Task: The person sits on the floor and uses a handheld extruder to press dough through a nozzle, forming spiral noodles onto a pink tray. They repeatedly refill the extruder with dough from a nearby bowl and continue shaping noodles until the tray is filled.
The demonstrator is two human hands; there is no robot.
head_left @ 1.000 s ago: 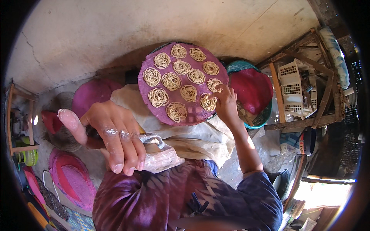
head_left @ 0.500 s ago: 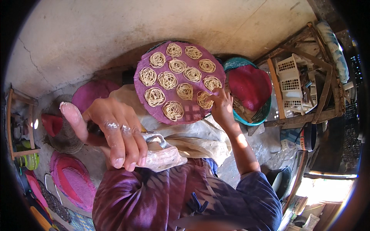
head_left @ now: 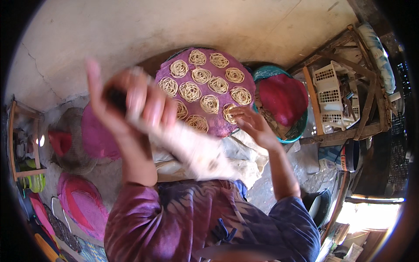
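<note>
My left hand point(head_left: 139, 100) is raised in front of the tray, its fingers curled round one end of a whitish, paste-smeared bag point(head_left: 196, 153) that looks like a piping bag; motion blurs both. The thumb sticks upward. A round tray lined with purple cloth point(head_left: 220, 102) carries several coiled nests of pale dough strands point(head_left: 190, 91). At its lower right edge my right hand point(head_left: 255, 124) has its fingers stretched out, at or just over one dough nest point(head_left: 229, 114). Whether the fingertips touch it I cannot tell. My left hand and the bag hide the tray's lower left.
A teal basin point(head_left: 303, 126) holding red cloth point(head_left: 283, 98) stands right of the tray. Further right are a wooden frame point(head_left: 371, 100) and a white plastic crate point(head_left: 327, 96). Pink-red round cloths point(head_left: 80, 203) lie on the left. A pale wall point(head_left: 109, 39) rises behind.
My left hand has lifted and turned, swinging the bag into full view across my lap. My right hand's fingers have spread and drawn slightly down and right of the nest.
</note>
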